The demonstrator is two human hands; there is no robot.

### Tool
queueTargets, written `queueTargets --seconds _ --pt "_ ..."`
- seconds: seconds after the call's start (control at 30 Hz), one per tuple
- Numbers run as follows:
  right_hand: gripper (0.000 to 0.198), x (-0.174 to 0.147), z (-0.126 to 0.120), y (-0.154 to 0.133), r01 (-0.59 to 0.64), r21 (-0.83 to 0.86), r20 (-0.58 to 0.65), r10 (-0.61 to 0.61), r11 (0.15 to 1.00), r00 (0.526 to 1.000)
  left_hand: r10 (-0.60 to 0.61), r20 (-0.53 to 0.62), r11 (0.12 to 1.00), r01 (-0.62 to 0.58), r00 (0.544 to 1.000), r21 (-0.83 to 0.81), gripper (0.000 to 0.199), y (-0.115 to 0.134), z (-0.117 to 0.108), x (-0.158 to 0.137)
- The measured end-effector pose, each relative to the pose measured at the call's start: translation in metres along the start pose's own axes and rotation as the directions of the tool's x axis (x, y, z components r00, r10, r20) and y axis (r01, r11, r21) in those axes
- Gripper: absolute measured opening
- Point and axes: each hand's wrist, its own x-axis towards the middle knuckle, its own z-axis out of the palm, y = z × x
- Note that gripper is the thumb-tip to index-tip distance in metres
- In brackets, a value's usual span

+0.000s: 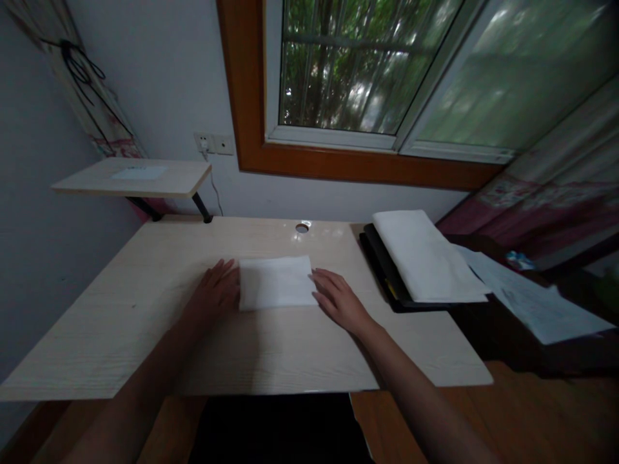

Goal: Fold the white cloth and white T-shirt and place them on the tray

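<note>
A flat white rectangle, which looks like folded paper or cloth (276, 282), lies on the pale wooden desk (285, 361). Along its left edge rests my left hand (217, 290), palm down with the fingers stretched out. My right hand (340, 298) is at the opposite edge, its fingertips touching or very near the white piece and its fingers extended. Neither hand is wrapped around anything. The shadow of my left arm falls across the left part of the piece.
At the right, a white stack of sheets (425, 258) sits on a black folder or case (377, 267). Further right lies a printed sheet (536, 299). A small raised shelf (184, 180) with a paper on it stands at the back left. The desk has a cable hole (302, 228).
</note>
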Motion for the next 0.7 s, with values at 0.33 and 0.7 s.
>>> queueTargets --seconds 0.33,0.7 --pt "0.032 -0.005 -0.001 -0.005 0.147 -0.103 0.125 -0.134 0.984 0.983 0.278 0.125 0.959 -0.282 0.952 0.015 0.057 0.036 0.001 -0.005" --pt "0.025 -0.011 -0.004 -0.007 0.196 -0.199 0.127 -0.173 0.96 0.977 0.356 0.073 0.931 -0.36 0.932 0.063 0.044 0.038 -0.005 -0.01"
